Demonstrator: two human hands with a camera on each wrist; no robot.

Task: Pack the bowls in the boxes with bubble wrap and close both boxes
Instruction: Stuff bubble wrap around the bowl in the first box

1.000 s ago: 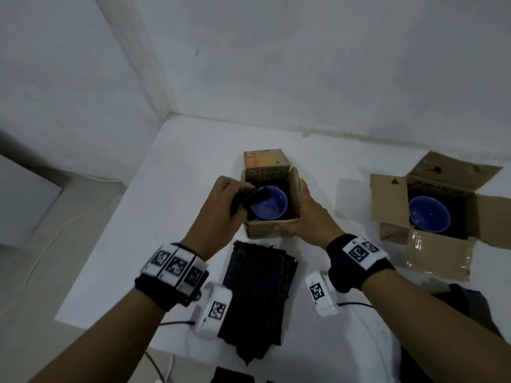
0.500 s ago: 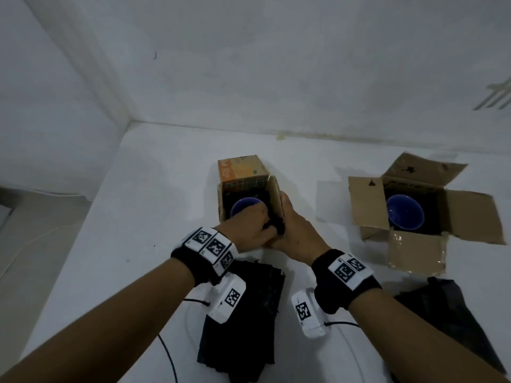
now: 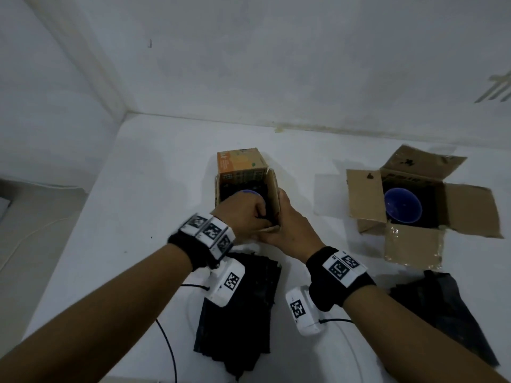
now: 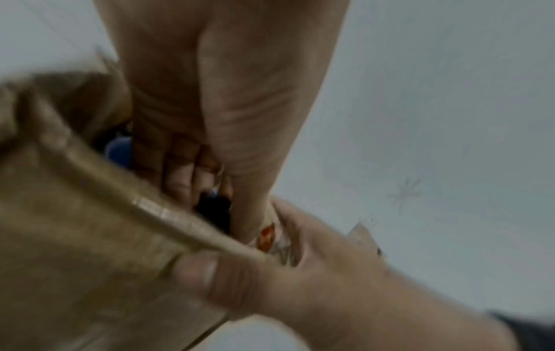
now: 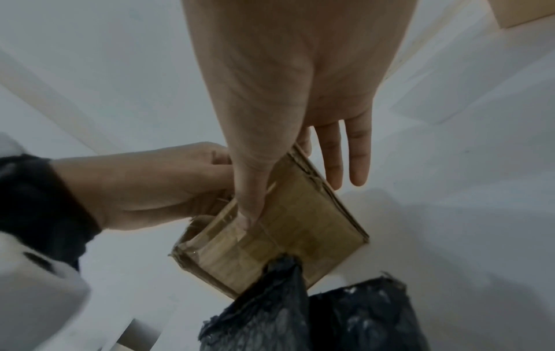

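Bubble wrap: black sheets [image 3: 237, 310] lie flat at the table's near edge; another dark pile [image 3: 445, 308] toward the near right.
Left hand [image 3: 243, 214]: curled, pushing black wrap into the small box [image 3: 272, 194].
Right hand [image 3: 290, 228]: fingers straight, thumb pressed on that box's wall.
Bowls: a blue bowl [image 3: 249, 192] in the small box mid-table; a second blue bowl [image 3: 402, 205] in the open box [image 3: 414, 244] toward the right edge.
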